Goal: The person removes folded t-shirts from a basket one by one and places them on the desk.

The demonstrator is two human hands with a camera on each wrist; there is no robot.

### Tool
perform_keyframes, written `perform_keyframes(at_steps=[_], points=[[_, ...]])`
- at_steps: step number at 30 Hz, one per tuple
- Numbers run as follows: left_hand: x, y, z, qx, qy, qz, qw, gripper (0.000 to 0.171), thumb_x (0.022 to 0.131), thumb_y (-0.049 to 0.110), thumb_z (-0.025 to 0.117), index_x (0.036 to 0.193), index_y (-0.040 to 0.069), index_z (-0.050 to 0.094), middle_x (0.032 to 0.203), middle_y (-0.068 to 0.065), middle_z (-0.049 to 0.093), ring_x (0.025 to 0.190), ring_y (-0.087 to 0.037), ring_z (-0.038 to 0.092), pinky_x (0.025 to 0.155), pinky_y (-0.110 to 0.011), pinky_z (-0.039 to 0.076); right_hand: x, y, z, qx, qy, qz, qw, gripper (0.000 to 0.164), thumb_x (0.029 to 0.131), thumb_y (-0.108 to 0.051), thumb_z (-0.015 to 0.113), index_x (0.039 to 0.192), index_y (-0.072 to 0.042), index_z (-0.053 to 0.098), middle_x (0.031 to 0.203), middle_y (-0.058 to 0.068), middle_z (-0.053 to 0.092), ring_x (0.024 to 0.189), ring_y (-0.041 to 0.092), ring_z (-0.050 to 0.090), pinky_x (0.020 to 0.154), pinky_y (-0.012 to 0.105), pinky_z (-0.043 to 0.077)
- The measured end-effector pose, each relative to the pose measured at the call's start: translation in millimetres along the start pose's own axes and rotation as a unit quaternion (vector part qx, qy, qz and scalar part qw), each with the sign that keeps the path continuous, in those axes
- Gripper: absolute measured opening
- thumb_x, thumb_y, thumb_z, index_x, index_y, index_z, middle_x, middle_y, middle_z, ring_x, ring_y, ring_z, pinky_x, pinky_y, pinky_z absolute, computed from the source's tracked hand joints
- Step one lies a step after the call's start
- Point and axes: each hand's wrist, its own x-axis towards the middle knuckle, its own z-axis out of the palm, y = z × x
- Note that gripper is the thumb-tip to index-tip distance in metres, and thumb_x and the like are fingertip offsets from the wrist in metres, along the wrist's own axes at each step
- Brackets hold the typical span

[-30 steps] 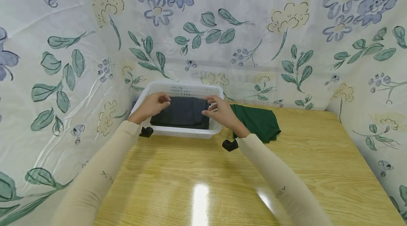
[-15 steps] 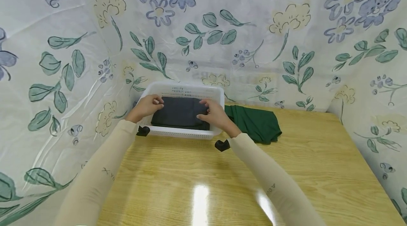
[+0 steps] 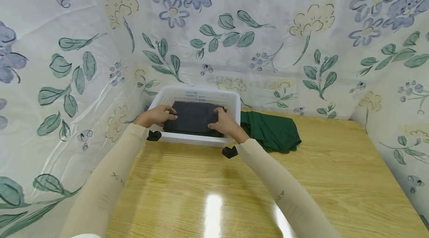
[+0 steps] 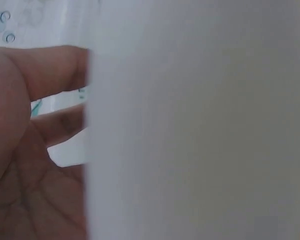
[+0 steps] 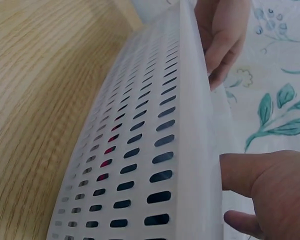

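Observation:
A folded dark navy cloth (image 3: 192,117) lies in a white perforated plastic basket (image 3: 187,139). My left hand (image 3: 156,116) reaches in at the cloth's left end, fingers apart and loosely bent. At the right end, my right hand (image 3: 226,121) has its thumb and fingers spread over the cloth; whether they press on it is hard to tell. The basket's wall (image 4: 200,125) hides most of the left fingertips in the left wrist view. Through the slots of the near side (image 5: 140,125) in the right wrist view, dark cloth and a bit of red show.
A crumpled dark green cloth (image 3: 276,132) lies on the wooden table (image 3: 187,186) right of the basket, close to my right forearm. Floral sheeting (image 3: 264,37) hangs behind and along both sides. Black wrist mounts (image 3: 229,152) hang near the basket's front rim.
Both hands have come lower into the basket, toward the cloth's ends. The right hand has shifted left from near the basket's right rim. Cloth and basket look unmoved.

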Motion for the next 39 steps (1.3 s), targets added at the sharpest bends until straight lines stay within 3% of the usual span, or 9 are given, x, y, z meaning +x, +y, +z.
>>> perform_keyframes(at_steps=[8, 12, 15, 20, 26, 30, 33, 37, 39], points=[[1.4, -3.2, -10.6, -0.050, -0.031, -0.002, 0.9983, 0.050, 0.110, 0.023, 0.048, 0.148, -0.008, 0.040, 0.160, -0.034, 0.022, 0.140, -0.057, 0.033, 0.105, -0.057, 0.046, 3.4, 0.2, 3.2, 0.030, -0.005, 0.026, 0.999, 0.066, 0.101, -0.027, 0.068, 0.154, -0.005, 0.036, 0.132, 0.021, 0.061, 0.112, 0.031, 0.063, 0.090, 0.043, 0.053], [1.7, 1.6, -15.5, -0.065, -0.028, -0.002, 0.9975, 0.049, 0.111, 0.022, 0.047, 0.148, -0.009, 0.041, 0.160, -0.033, 0.022, 0.141, -0.058, 0.031, 0.108, -0.059, 0.042, 4.9, -0.6, 1.8, 0.054, 0.009, 0.029, 0.998, 0.061, 0.101, -0.024, 0.067, 0.152, -0.006, 0.039, 0.135, 0.022, 0.061, 0.114, 0.031, 0.064, 0.091, 0.043, 0.053], [2.7, 3.9, -17.6, -0.083, -0.029, -0.005, 0.9962, 0.048, 0.111, 0.021, 0.046, 0.149, -0.008, 0.040, 0.156, -0.032, 0.030, 0.137, -0.052, 0.041, 0.105, -0.055, 0.046, 5.8, -0.8, 1.0, 0.068, 0.013, 0.031, 0.997, 0.060, 0.100, -0.022, 0.069, 0.152, -0.008, 0.041, 0.140, 0.022, 0.057, 0.119, 0.033, 0.061, 0.094, 0.045, 0.052], [8.7, 4.7, -15.2, -0.100, -0.031, -0.008, 0.9945, 0.047, 0.111, 0.021, 0.049, 0.148, -0.008, 0.044, 0.142, -0.026, 0.046, 0.109, -0.029, 0.059, 0.089, -0.039, 0.053, 5.8, 0.1, 1.6, 0.092, 0.011, 0.034, 0.995, 0.059, 0.100, -0.021, 0.070, 0.151, -0.011, 0.043, 0.147, 0.020, 0.052, 0.128, 0.035, 0.056, 0.099, 0.047, 0.050], [17.2, 4.7, -11.1, -0.104, -0.033, -0.003, 0.9940, 0.046, 0.109, 0.017, 0.051, 0.148, -0.007, 0.046, 0.136, -0.022, 0.049, 0.087, -0.012, 0.056, 0.080, -0.031, 0.051, 6.5, 0.8, 3.7, 0.105, 0.007, 0.026, 0.994, 0.058, 0.099, -0.026, 0.070, 0.151, -0.014, 0.046, 0.155, 0.017, 0.045, 0.136, 0.035, 0.049, 0.103, 0.049, 0.047], [22.5, 2.9, -10.6, -0.110, -0.028, -0.009, 0.9935, 0.044, 0.109, 0.013, 0.052, 0.149, -0.004, 0.048, 0.129, -0.017, 0.050, 0.061, -0.008, 0.041, 0.067, -0.028, 0.045, 8.9, 0.6, 4.6, 0.127, 0.003, 0.019, 0.992, 0.057, 0.099, -0.028, 0.072, 0.149, -0.015, 0.048, 0.155, 0.016, 0.045, 0.136, 0.037, 0.048, 0.104, 0.051, 0.046], [25.4, 1.7, -9.7, -0.109, -0.029, -0.014, 0.9935, 0.043, 0.109, 0.012, 0.051, 0.149, -0.003, 0.049, 0.129, -0.017, 0.051, 0.064, -0.009, 0.046, 0.067, -0.028, 0.046, 10.8, 0.9, 5.4, 0.137, -0.003, 0.025, 0.990, 0.056, 0.099, -0.028, 0.072, 0.149, -0.016, 0.049, 0.156, 0.015, 0.044, 0.136, 0.037, 0.048, 0.105, 0.051, 0.045], [28.0, 0.9, -8.7, -0.105, -0.038, -0.013, 0.9937, 0.043, 0.109, 0.013, 0.051, 0.149, -0.003, 0.048, 0.139, -0.022, 0.049, 0.099, -0.019, 0.060, 0.079, -0.033, 0.052, 11.6, 1.7, 5.9, 0.130, -0.004, 0.038, 0.991, 0.054, 0.099, -0.025, 0.070, 0.149, -0.017, 0.049, 0.158, 0.015, 0.042, 0.139, 0.037, 0.046, 0.106, 0.051, 0.044], [29.6, 0.4, -8.3, -0.114, -0.038, -0.019, 0.9925, 0.043, 0.109, 0.013, 0.051, 0.149, -0.002, 0.048, 0.141, -0.025, 0.047, 0.104, -0.024, 0.060, 0.081, -0.035, 0.054, 11.7, 2.2, 5.9, 0.127, -0.001, 0.043, 0.991, 0.055, 0.099, -0.023, 0.070, 0.150, -0.018, 0.049, 0.159, 0.015, 0.041, 0.140, 0.037, 0.045, 0.108, 0.051, 0.043]])
